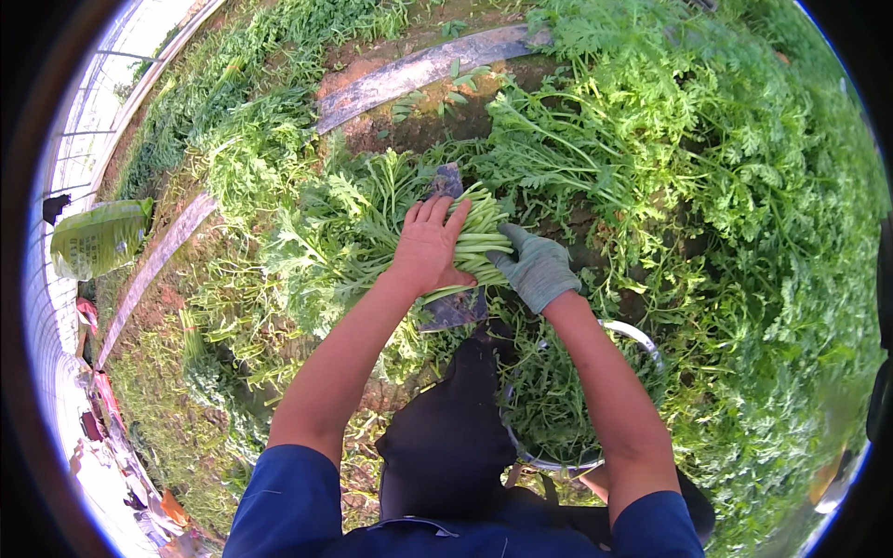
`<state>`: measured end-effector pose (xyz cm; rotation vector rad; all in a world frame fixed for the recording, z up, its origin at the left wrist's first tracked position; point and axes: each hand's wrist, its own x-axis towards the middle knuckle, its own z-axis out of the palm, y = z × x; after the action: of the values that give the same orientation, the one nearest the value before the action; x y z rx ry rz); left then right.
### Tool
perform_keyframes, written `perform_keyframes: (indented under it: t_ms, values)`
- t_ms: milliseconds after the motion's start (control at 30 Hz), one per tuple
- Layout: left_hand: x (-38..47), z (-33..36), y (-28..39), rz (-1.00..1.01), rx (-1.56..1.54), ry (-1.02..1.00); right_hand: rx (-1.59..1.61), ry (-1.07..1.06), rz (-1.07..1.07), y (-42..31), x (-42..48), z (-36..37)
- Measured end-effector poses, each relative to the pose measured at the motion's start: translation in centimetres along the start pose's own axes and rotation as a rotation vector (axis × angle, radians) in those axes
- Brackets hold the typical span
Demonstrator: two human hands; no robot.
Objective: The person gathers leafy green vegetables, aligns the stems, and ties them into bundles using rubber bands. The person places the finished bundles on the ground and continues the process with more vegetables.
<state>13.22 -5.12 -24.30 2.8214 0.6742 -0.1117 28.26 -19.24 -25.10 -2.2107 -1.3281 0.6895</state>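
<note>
A bunch of leafy greens with pale green stems (pixel 483 234) lies crosswise before me, its leaves (pixel 335 230) pointing left. On top of the stems rests my bare left hand (pixel 429 244), its fingers spread and the thumb along the near side. My right hand (pixel 536 268), in a grey-green knitted glove, touches the cut stem ends from the right, thumb and forefinger apart. Under the bunch a dark flat board (pixel 457 310) shows at its near and far sides. Whether the left fingers close round any stems is hidden.
Tall leafy plants (pixel 753 209) grow thickly on the right. A round metal-rimmed basin (pixel 631 331) holding greens stands below my right forearm. Grey strips (pixel 432 66) cross the soil ahead and at left. A green printed bag (pixel 101 237) and tied bunches (pixel 192 335) lie left.
</note>
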Motion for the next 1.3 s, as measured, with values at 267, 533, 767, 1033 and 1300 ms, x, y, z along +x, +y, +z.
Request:
perform_keyframes:
  t_ms: [267, 533, 767, 1033, 1300]
  values:
    - [-0.1, -0.2, 0.5, -0.022, 0.036, -0.015, -0.119, -0.109, -0.168, 0.8, 4.5, -1.7]
    - [-0.4, 0.3, 0.6, -0.042, 0.026, -0.004, -0.26, -0.152, -0.176, 0.8, 2.2, -1.6]
    - [-0.3, 0.0, 0.7, -0.048, 0.021, -0.044, -0.448, -0.076, -0.323, -0.2, 3.0, -1.6]
    - [-0.5, 0.1, 1.3, -0.062, 0.053, 0.042, -0.456, 0.121, -0.334, 0.6, 4.6, -0.4]
    - [-0.9, 0.7, 0.8, 0.006, 0.031, 0.067, -0.339, 0.048, -0.275, 0.5, 2.3, -0.9]
